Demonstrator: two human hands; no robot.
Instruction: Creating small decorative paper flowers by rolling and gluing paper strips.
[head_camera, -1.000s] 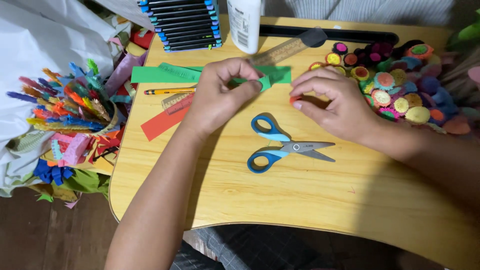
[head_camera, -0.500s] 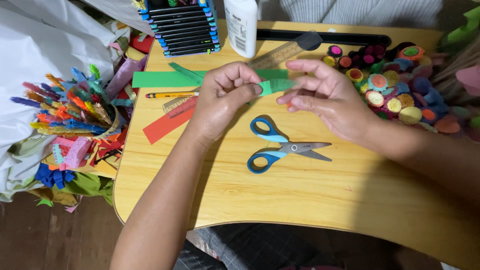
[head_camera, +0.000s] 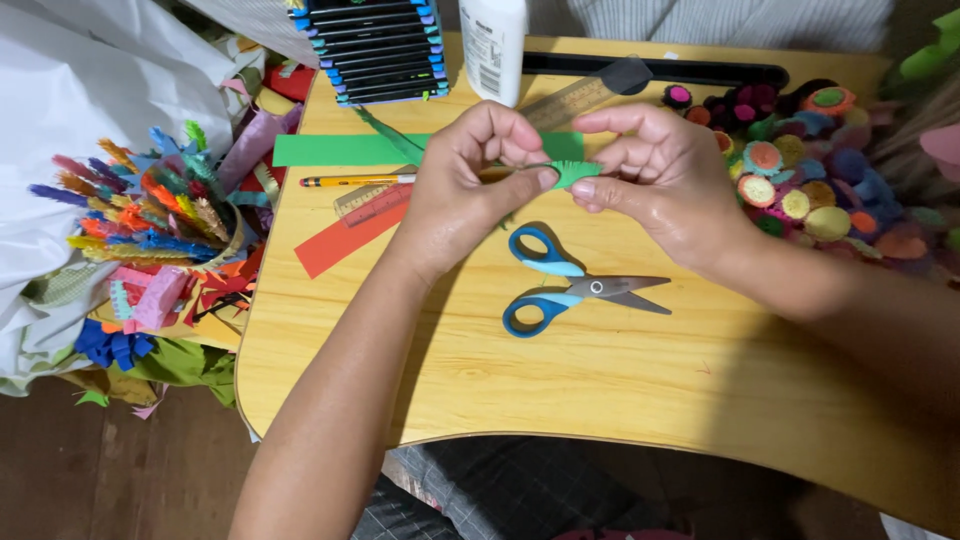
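Head camera looks straight down, and the small green paper strip (head_camera: 572, 172) sits right in the middle of it, lifted clear of the bench (head_camera: 640, 390) and caught between both hands. Its long axis runs left to right, roughly level, with a fringed or curled end fanning out toward the right hand (head_camera: 665, 180). The left hand (head_camera: 470, 185) is curled, thumb and fingertips pressed together on the strip's left end; the right hand pinches the bunched right end between thumb and forefinger, other fingers loosely folded above. Both hands meet at the strip, thumb tips almost touching, so neither has any reach to make: the paper lies directly between them.

Just below the hands, flat on the bench, lie blue-handled scissors (head_camera: 570, 290), blades pointing right, handles toward the left hand, untouched. Behind the left hand a longer green paper sheet (head_camera: 340, 150) lies across the bench, with a yellow pencil (head_camera: 350, 181), a clear ruler (head_camera: 370, 200) and a red paper strip (head_camera: 345, 240) angled beneath it. A second ruler (head_camera: 575, 100) slants up behind the fingers.

Farther back stand a white glue bottle (head_camera: 493, 45) and a rack of marker pens (head_camera: 375, 50). Off to the right, a heap of rolled paper discs (head_camera: 800, 190) in many colours crowds the bench edge. Off the left edge, a bundle of fringed paper pieces (head_camera: 150, 220) in bright colours rests beside white plastic bags (head_camera: 70, 130).
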